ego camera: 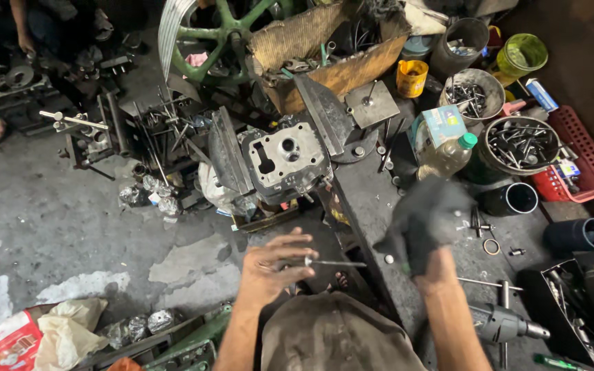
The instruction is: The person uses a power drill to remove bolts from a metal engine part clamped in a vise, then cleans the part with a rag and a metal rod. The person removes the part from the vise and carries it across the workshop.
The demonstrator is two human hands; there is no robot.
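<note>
My left hand [274, 264] pinches a thin metal rod with a small flat head, an engine valve [331, 262], which points to the right. My right hand [426, 230] is wrapped in a dark, blurred rag [424, 213] and grips it just right of the rod's tip. Both hands hover over the dark metal bench edge [372, 227]. Beyond them a grey metal cylinder head [287, 159] sits clamped between vise-like plates.
Round tins of valves and bolts [520, 143] stand at the right beside a red basket [586, 158], a bottle [448, 154] and black cups [517, 199]. A green wheel [221, 34] and cardboard box [324, 48] lie behind. Another person's arm [22, 27] shows at far left.
</note>
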